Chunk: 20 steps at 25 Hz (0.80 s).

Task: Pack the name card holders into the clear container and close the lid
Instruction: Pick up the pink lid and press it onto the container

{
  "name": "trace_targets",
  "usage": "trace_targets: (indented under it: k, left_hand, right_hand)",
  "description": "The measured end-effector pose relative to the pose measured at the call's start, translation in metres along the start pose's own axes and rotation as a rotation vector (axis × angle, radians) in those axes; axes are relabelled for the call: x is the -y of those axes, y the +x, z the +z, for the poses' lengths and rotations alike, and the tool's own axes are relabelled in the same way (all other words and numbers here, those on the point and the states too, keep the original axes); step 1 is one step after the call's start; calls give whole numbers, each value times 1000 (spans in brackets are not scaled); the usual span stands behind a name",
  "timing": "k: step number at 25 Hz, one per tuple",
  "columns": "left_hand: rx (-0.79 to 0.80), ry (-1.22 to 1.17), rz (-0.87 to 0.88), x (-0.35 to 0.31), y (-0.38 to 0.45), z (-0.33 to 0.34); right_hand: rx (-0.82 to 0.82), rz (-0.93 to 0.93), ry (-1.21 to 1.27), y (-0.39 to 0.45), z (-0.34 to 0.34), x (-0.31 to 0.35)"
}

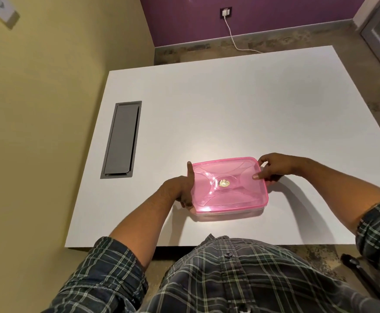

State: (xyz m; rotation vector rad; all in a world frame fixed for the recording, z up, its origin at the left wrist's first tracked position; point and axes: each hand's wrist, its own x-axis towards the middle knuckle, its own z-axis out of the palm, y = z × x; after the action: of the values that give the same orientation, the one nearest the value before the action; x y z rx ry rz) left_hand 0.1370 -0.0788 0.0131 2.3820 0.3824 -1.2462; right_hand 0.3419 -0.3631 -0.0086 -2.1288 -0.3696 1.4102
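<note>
Your left hand sits against the left short side of the pink lid: the index finger lies straight along that edge, pointing away from you, while the other fingers curl down round the near-left corner, so you are holding the box there. Your right hand pinches the far-right corner, thumb pressed on top of the lid and fingers wrapped round the rim behind it.

The clear container lies directly between your two grips, with only a thin strip of its wall showing under the lid on the side nearest you. Its long axis runs from one hand to the other, across your body, and both hands are already touching it, so neither has any reach to make up. It rests on the white table, close to the near edge.

The lid looks seated flat all round, which suggests the closing step is in hand or done. No name card holders lie on the table; whether they are inside cannot be told through the tinted lid. Any pressing left should go down on the corners away from each grip.
</note>
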Motion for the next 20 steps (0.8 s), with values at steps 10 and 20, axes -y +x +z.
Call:
trace_targets:
  k: [10,20]
  left_hand:
    - [-6,-19,76,3,0,-5]
    - [7,-256,123,1,-4,-14]
  right_hand:
    - [325,138,-186,-11,20,-13]
    - [227,29,-21,-13,12,-19]
